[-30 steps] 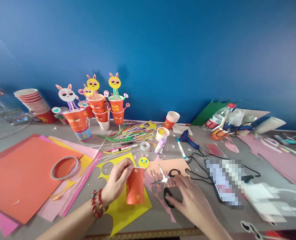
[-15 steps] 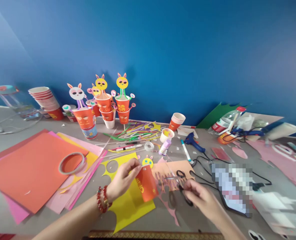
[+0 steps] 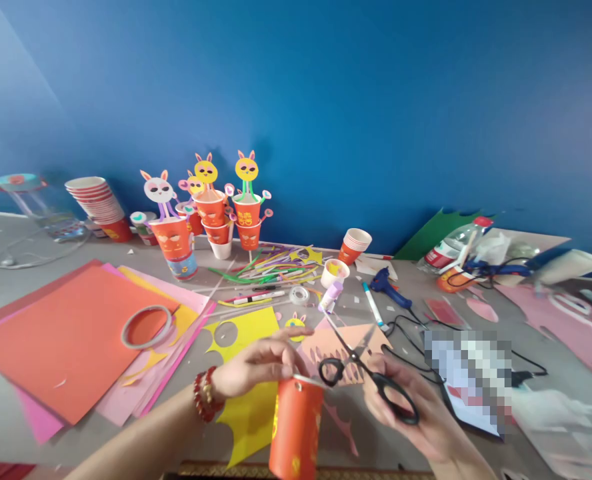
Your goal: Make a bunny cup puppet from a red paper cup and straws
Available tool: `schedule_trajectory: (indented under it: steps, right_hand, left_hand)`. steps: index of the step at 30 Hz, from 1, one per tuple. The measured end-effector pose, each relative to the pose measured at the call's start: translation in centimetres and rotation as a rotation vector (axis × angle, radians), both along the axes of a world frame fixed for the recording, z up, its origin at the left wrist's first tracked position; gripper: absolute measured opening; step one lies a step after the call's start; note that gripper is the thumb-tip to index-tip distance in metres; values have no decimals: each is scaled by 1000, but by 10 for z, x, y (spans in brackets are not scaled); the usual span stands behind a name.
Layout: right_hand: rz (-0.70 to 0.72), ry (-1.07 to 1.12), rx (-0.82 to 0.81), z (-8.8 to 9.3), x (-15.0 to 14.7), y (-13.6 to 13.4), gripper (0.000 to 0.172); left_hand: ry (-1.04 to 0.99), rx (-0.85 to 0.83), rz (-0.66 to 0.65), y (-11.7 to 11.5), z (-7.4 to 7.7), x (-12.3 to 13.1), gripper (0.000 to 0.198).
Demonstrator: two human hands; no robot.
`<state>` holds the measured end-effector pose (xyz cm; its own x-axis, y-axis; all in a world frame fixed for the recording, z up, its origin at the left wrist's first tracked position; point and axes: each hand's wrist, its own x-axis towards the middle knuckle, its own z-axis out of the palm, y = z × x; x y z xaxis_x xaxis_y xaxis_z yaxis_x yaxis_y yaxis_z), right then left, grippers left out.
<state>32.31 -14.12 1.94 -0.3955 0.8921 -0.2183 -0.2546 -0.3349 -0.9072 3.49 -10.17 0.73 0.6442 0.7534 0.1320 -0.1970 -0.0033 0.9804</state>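
Note:
My left hand grips the rim of an orange paper cup, lifted near the table's front edge with its mouth up. Just to its right, my right hand holds black-handled scissors with fingers in one loop. Their blades are spread and point up and away over a peach cut-out sheet. A yellow paper sheet with round holes lies under the cup. A red bead bracelet sits on my left wrist.
Orange and pink paper sheets with a tape ring lie at left. Decorated bunny cups, stacked cups, straws, a blue glue gun, black cables, a bottle and a blurred-out flat item crowd the back and right.
My right hand picked the scissors up off the table and opened them. My left hand lifted the orange cup off the table and brought it nearer the front edge.

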Motion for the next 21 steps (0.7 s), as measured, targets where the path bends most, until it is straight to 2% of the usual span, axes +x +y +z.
schedule_trajectory:
  steps: [3, 8, 15, 18, 21]
  right_hand:
    - [47, 69, 0, 2, -34, 14, 41]
    - [52, 138, 42, 0, -65, 34, 40]
    - [96, -34, 43, -14, -67, 42, 47]
    - [174, -93, 82, -18, -66, 43, 52]
    - [279, -176, 124, -18, -66, 45, 49]
  left_hand:
    - [-82, -118, -115, -2, -2, 0, 40]
    - [-136, -127, -14, 0, -3, 1, 41]
    - [-3, -162, 33, 1, -14, 4, 42]
    - [59, -101, 28, 1, -19, 4, 41]
    - [116, -44, 26, 1, -20, 3, 42]
